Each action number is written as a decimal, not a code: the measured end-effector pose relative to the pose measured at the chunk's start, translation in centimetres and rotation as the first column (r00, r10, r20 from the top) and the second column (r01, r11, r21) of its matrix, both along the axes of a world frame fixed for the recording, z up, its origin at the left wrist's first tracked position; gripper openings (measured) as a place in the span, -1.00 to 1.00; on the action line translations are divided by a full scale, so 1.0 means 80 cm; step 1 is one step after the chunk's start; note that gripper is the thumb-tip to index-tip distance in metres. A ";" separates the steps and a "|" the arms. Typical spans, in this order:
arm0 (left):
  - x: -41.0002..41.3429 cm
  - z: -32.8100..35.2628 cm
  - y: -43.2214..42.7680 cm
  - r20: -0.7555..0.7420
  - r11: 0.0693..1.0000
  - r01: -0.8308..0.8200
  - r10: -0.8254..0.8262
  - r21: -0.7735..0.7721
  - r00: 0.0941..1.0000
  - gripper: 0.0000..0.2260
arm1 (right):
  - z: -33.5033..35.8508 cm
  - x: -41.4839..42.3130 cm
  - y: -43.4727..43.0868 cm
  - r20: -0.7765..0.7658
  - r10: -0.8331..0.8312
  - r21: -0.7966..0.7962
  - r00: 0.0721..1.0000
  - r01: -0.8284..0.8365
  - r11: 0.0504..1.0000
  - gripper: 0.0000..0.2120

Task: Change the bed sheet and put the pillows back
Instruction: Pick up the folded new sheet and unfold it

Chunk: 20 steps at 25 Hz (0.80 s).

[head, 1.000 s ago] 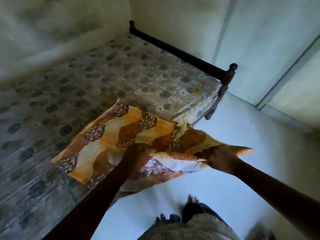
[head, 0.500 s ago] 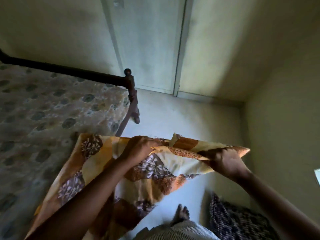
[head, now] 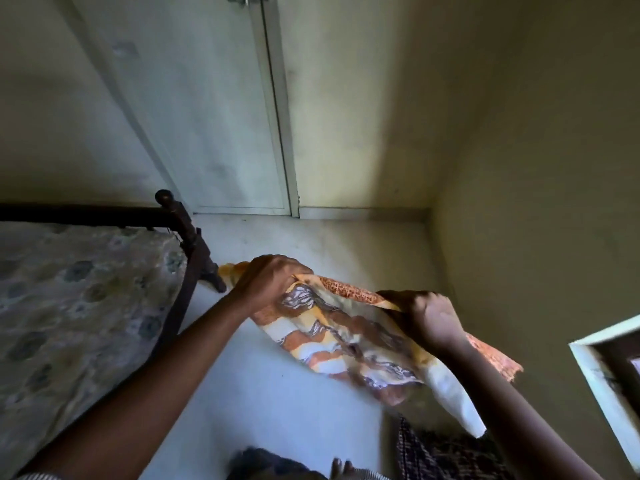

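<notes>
Both hands grip orange patterned cloth (head: 346, 334): left hand (head: 266, 285), right hand (head: 426, 317), fingers curled.

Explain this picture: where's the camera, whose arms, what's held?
No robot: a person wears one wide-angle camera on the head, looking forward and down at their own arms. The left hand and right hand each grip the upper edge of an orange, white and brown patterned cloth, holding it up above the pale floor. At left, a faded floral mattress sits in a dark bed frame with a knobbed post. A dark patterned fabric lies bottom right. Sheet or pillowcase, I cannot tell.
</notes>
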<state>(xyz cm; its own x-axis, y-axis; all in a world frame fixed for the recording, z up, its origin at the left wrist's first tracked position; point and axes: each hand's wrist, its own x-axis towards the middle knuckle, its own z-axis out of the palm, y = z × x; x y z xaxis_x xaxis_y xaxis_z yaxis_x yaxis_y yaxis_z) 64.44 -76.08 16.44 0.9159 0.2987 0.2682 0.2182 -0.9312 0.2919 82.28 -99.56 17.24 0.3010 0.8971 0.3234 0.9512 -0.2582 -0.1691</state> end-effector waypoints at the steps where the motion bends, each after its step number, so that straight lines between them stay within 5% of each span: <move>1: 0.005 -0.003 0.017 0.008 1.000 -0.011 0.011 0.002 1.000 -0.67 | 0.005 0.004 0.019 -0.016 0.021 0.041 1.000 -0.020 0.999 -0.62; 9: 0.050 -0.005 0.220 -0.060 0.995 -0.037 0.032 -0.095 0.998 -0.74 | 0.031 0.038 0.229 0.051 0.094 0.180 0.994 -0.102 0.978 -0.61; 20: 0.138 0.047 0.544 -0.204 0.987 -0.162 0.156 -0.012 0.966 -0.85 | 0.044 0.058 0.537 0.159 -0.059 0.059 0.986 0.050 0.997 -0.68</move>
